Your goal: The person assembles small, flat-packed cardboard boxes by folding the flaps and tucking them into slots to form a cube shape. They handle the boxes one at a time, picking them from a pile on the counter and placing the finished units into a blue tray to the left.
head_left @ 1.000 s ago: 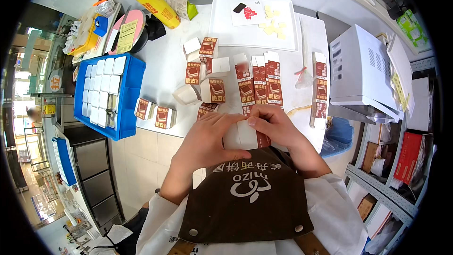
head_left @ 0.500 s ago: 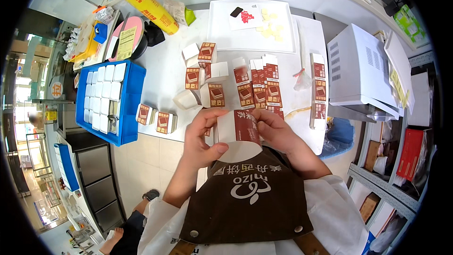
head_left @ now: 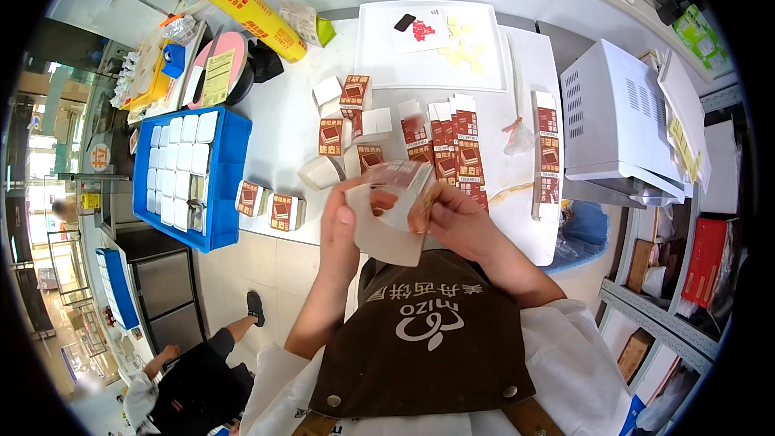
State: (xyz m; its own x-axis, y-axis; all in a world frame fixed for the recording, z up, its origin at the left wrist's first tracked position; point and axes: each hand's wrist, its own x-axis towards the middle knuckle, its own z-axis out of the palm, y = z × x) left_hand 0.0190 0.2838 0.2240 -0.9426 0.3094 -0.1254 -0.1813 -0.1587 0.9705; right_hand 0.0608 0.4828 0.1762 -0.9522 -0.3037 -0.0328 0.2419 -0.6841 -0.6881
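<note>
Between my hands, just above the brown apron, a small cardboard box sleeve (head_left: pixel 389 241) is bowed into a tube. Its pale inside faces me, and some brown print shows on its outer face. My left hand (head_left: pixel 339 222) grips it from the left, its fingers partly behind the card. On the right edge, the thumb and fingers of my right hand (head_left: pixel 462 222) pinch the card. Beyond them on the table lie flat stacked sleeves (head_left: pixel 444 145) and several opened sleeves (head_left: pixel 331 136), brown outside and white inside.
Two opened sleeves (head_left: pixel 282 211) stand at the table's left edge, near a blue crate (head_left: pixel 230 161) of white packs. A white tray (head_left: pixel 379 73) sits at the back. More sleeves (head_left: pixel 546 157) line the right, beside a white appliance (head_left: pixel 617 117). Another person (head_left: pixel 198 383) is at lower left.
The sleeve has been tilted and bowed further, so its hollow inside now shows. My right hand has shifted slightly down its edge. The person at lower left has come further into view.
</note>
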